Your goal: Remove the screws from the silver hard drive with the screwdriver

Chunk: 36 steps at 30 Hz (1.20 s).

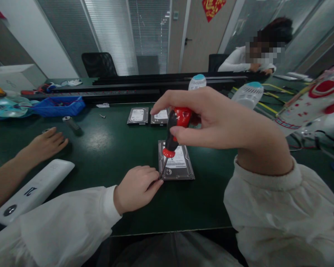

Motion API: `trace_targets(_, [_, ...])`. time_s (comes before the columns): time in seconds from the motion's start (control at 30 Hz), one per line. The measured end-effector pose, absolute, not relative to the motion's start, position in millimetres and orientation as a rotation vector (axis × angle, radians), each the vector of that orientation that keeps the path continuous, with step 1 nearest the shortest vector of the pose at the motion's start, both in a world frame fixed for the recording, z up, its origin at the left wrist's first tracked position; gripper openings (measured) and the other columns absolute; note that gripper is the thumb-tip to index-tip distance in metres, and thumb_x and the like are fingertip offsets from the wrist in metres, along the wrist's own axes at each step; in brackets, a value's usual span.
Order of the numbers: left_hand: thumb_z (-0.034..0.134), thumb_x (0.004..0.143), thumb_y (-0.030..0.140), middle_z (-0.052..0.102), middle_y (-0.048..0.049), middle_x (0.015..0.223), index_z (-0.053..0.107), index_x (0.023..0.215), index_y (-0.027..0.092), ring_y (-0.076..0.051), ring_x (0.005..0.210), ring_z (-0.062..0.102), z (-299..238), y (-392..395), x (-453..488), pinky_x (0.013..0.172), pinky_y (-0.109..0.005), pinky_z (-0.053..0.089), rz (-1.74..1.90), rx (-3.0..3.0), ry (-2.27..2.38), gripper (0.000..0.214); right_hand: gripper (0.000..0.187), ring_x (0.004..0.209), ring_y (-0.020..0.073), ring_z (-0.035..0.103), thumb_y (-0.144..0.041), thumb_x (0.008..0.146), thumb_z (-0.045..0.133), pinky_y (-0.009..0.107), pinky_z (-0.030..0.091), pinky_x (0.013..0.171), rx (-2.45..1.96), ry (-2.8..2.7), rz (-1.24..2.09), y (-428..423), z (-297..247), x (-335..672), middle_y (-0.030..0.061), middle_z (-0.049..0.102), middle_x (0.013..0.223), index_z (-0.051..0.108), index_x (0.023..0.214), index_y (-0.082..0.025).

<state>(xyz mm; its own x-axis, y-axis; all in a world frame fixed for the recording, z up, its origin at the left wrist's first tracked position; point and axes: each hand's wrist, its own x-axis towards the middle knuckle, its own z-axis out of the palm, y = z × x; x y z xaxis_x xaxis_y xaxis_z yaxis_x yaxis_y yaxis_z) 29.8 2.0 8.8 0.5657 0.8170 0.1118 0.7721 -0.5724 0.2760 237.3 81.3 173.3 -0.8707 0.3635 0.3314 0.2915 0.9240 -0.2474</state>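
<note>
Here, a screwdriver (171, 142) overhangs an unreadable drive label (180, 157).

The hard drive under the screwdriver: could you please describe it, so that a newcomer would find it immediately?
On the dark green tabletop, look at the middle of its near part. There lies a flat, metallic hard drive. Unlike the hard drives in the row farther back, it has the tip of a red-and-black screwdriver at its near left corner.
</note>
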Motion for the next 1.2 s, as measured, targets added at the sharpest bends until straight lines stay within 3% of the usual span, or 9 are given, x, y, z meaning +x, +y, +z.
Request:
trace_targets(0.17, [0.043, 0.100, 0.030, 0.064, -0.0030, 0.079, 0.061, 0.080, 0.019, -0.019, 0.075, 0.060, 8.6, 2.5, 30.1, 0.070, -0.034, 0.044, 0.343, 2.603, 1.336, 0.029, 0.042, 0.102, 0.0142, 0.056, -0.023, 0.092, 0.052, 0.026, 0.041, 0.086, -0.496, -2.722, 0.287, 77.4, 174.6, 236.6, 0.0070, 0.062, 0.124, 0.053, 0.133, -0.011])
trace_targets(0.3, [0.044, 0.100, 0.029, 0.064, -0.0028, 0.078, 0.060, 0.078, 0.019, -0.019, 0.074, 0.060, 10.1, 2.8, 31.0, 0.069, -0.033, 0.043, 0.350, 2.605, 1.346, 0.029, 0.043, 0.095, 0.0164, 0.060, -0.039, 0.093, 0.056, 0.029, 0.044, 0.081, -0.593, -2.681, 0.150, 78.6, 171.1, 237.0, 0.0072, 0.065, 0.117, 0.055, 0.129, -0.016])
trace_targets(0.43, [0.044, 0.100, 0.030, 0.064, -0.0028, 0.078, 0.060, 0.079, 0.019, -0.019, 0.075, 0.060, 10.1, 3.2, 31.1, 0.069, -0.033, 0.042, 0.352, 2.609, 1.338, 0.029, 0.060, 0.097, 0.0130, 0.059, -0.028, 0.088, 0.062, 0.025, 0.046, 0.080, -0.524, -2.692, 0.307, 77.6, 174.6, 241.9, 0.0084, 0.056, 0.129, 0.039, 0.142, -0.015])
trace_targets(0.53, [0.045, 0.100, 0.030, 0.064, -0.0029, 0.079, 0.060, 0.079, 0.019, -0.019, 0.076, 0.060, 9.0, 3.5, 30.9, 0.070, -0.033, 0.043, 0.362, 2.611, 1.339, 0.028, 0.054, 0.099, 0.0119, 0.057, -0.020, 0.087, 0.061, 0.024, 0.046, 0.082, -0.472, -2.731, 0.420, 75.9, 177.0, 242.8, 0.0065, 0.057, 0.123, 0.042, 0.138, -0.013])
trace_targets(0.7, [0.045, 0.100, 0.030, 0.064, -0.0024, 0.078, 0.059, 0.079, 0.019, -0.019, 0.075, 0.059, 8.3, 4.2, 30.6, 0.070, -0.034, 0.043, 0.363, 2.596, 1.331, 0.028, 0.035, 0.083, 0.0104, 0.055, -0.036, 0.094, 0.057, 0.025, 0.042, 0.075, -0.424, -2.621, 0.258, 76.8, 171.0, 234.2, 0.0032, 0.063, 0.101, 0.057, 0.117, -0.010])
trace_targets(0.87, [0.046, 0.099, 0.030, 0.065, -0.0025, 0.080, 0.060, 0.079, 0.019, -0.020, 0.077, 0.060, 8.3, 4.8, 30.3, 0.071, -0.034, 0.044, 0.363, 2.584, 1.318, 0.027, 0.043, 0.099, 0.0130, 0.052, -0.012, 0.083, 0.056, 0.027, 0.044, 0.083, -0.305, -2.650, 0.358, 73.6, 169.6, 229.3, 0.0066, 0.057, 0.118, 0.049, 0.126, -0.009])
trace_targets(0.97, [0.046, 0.099, 0.031, 0.065, -0.0026, 0.080, 0.060, 0.078, 0.019, -0.020, 0.077, 0.060, 8.6, 4.3, 30.5, 0.071, -0.035, 0.044, 0.374, 2.585, 1.313, 0.027, 0.037, 0.096, 0.0123, 0.052, -0.022, 0.091, 0.055, 0.026, 0.043, 0.082, -0.269, -2.648, 0.352, 71.5, 170.0, 228.4, 0.0063, 0.057, 0.118, 0.048, 0.125, -0.011])
trace_targets(1.1, [0.046, 0.099, 0.030, 0.064, -0.0022, 0.079, 0.059, 0.078, 0.019, -0.020, 0.076, 0.060, 9.4, 3.5, 30.4, 0.070, -0.035, 0.044, 0.359, 2.584, 1.323, 0.027, 0.034, 0.073, 0.0100, 0.049, -0.046, 0.095, 0.052, 0.025, 0.037, 0.066, -0.498, -2.624, 0.137, 70.6, 169.1, 228.7, 0.0001, 0.060, 0.089, 0.056, 0.113, -0.017])
trace_targets(1.2, [0.046, 0.099, 0.030, 0.065, -0.0023, 0.080, 0.060, 0.079, 0.020, -0.020, 0.076, 0.060, 9.2, 3.7, 29.8, 0.070, -0.034, 0.044, 0.356, 2.582, 1.319, 0.027, 0.032, 0.070, 0.0089, 0.045, -0.035, 0.091, 0.059, 0.025, 0.035, 0.064, -0.508, -2.661, 0.109, 68.4, 171.2, 231.8, -0.0013, 0.057, 0.088, 0.054, 0.116, -0.017])
